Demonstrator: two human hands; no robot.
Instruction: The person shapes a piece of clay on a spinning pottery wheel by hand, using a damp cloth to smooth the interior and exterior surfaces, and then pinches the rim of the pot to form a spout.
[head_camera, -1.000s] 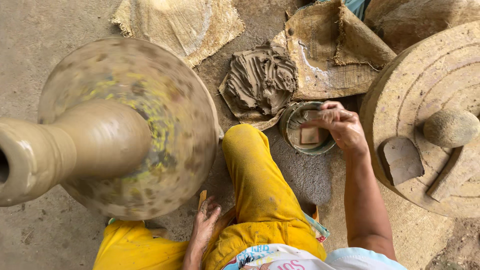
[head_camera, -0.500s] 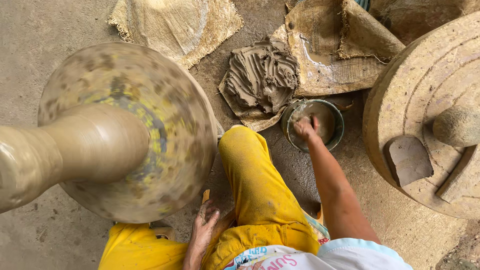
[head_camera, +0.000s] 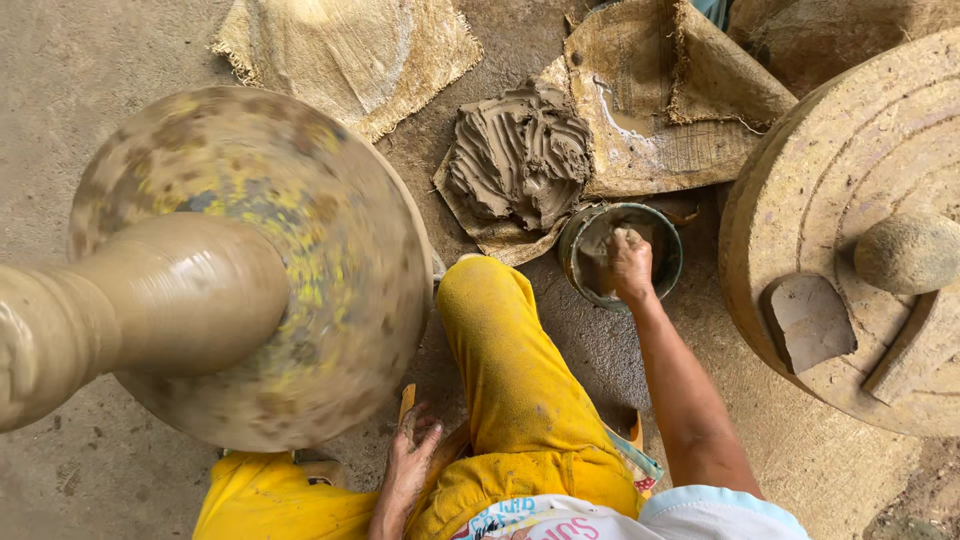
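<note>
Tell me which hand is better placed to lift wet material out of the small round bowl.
Right. The right hand is already inside the small round bowl; the left hand rests low beside the yellow trouser leg, far from it.

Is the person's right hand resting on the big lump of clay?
No, the right hand is dipped into the small bowl, beside the clay lump.

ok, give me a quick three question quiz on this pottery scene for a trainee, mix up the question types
1. True or false: the right hand is inside the small round bowl.
2. What does the left hand rest beside? A) the yellow trouser leg B) the stone wheel C) the burlap sack
3. Fill in: the furrowed lump of wet clay lies on a piece of ____.

Key: 1 true. 2 A. 3 burlap.
</note>
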